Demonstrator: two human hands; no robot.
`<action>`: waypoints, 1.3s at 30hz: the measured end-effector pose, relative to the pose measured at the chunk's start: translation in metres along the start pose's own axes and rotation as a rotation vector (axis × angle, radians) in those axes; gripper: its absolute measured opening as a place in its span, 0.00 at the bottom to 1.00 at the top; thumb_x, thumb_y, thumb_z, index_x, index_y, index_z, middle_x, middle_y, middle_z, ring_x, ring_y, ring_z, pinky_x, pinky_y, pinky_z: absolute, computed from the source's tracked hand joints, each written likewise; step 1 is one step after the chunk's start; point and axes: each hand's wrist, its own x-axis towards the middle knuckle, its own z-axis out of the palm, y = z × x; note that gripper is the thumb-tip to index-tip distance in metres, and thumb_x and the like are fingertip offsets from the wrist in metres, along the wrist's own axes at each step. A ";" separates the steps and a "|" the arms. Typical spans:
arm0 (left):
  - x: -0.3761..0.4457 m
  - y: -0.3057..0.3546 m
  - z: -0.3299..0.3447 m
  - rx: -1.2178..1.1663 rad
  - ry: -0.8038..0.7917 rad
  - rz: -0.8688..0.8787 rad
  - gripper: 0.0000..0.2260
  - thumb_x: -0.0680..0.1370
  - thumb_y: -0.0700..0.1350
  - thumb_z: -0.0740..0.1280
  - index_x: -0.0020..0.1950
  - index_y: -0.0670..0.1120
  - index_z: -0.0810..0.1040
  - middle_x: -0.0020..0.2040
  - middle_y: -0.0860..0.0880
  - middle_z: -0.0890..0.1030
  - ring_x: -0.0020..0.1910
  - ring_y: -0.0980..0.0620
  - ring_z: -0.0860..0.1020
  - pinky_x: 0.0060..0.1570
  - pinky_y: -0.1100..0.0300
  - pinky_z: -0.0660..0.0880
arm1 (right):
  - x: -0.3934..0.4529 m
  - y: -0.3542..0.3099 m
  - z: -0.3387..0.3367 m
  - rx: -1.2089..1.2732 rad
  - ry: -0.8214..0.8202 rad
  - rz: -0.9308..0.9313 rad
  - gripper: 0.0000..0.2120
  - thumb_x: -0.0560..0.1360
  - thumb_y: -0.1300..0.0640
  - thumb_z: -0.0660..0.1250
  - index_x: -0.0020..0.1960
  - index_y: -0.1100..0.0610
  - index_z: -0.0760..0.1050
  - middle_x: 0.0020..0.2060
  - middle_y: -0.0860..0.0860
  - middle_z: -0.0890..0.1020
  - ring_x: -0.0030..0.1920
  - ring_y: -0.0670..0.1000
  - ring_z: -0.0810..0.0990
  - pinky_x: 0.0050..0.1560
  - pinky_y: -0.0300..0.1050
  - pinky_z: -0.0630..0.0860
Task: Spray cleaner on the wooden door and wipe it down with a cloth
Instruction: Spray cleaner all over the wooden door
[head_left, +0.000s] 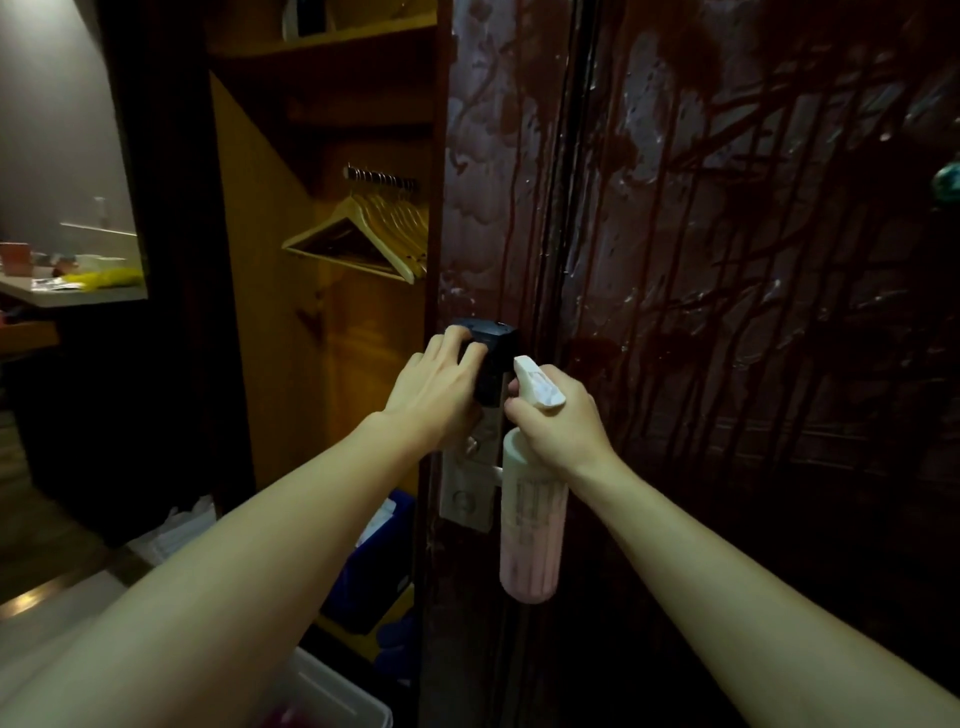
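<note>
Dark wooden door (727, 260) fills the frame from 12 through 3 to 5 o'clock. Surface wet: whitish foam patches and long drip streaks running down, heaviest at 12–2 o'clock.

Spray bottle (532, 519) at centre, just below middle; white trigger head on top, pale pink body hanging down toward 6 o'clock, nozzle aimed at 11 o'clock toward the lock. Right hand (561, 421) grasps the bottle neck, fingers curled round the trigger.

Left hand (441, 384) at 10 o'clock of the bottle, fingers curled over a black box (491, 358) on the door's edge. Whether it grips or only rests there: cannot tell. Silver lock plate (467, 493) below the black box, at 9 o'clock of the bottle body, handle partly hidden behind the bottle.

No cloth visible in either hand.

Open wardrobe (322, 364) at 9–11 o'clock of the door edge; wooden hangers (369, 234) on a short rail inside. Blue bin (374, 577) at the wardrobe floor, 7 o'clock of centre. Far at 9 o'clock, a lit counter (72, 293) with small items, too blurred to identify.
</note>
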 end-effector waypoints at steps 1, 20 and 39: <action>0.002 0.000 -0.001 -0.006 0.010 0.002 0.31 0.73 0.50 0.69 0.72 0.45 0.61 0.70 0.42 0.61 0.65 0.42 0.65 0.53 0.52 0.69 | 0.001 0.000 -0.001 -0.014 0.040 -0.006 0.03 0.71 0.60 0.68 0.44 0.55 0.78 0.38 0.50 0.81 0.41 0.51 0.79 0.40 0.45 0.73; 0.038 0.081 0.001 -0.099 0.134 0.203 0.29 0.72 0.47 0.68 0.71 0.44 0.64 0.73 0.40 0.60 0.70 0.40 0.61 0.66 0.46 0.60 | -0.020 0.020 -0.086 -0.152 0.416 0.120 0.06 0.65 0.49 0.64 0.35 0.51 0.74 0.32 0.48 0.79 0.39 0.53 0.79 0.44 0.53 0.78; 0.051 0.202 0.012 -0.181 0.278 0.429 0.26 0.64 0.39 0.74 0.61 0.43 0.73 0.65 0.38 0.69 0.64 0.37 0.68 0.62 0.41 0.65 | -0.087 0.066 -0.197 -0.185 0.610 0.270 0.03 0.70 0.58 0.69 0.42 0.52 0.78 0.33 0.46 0.80 0.36 0.47 0.79 0.39 0.43 0.74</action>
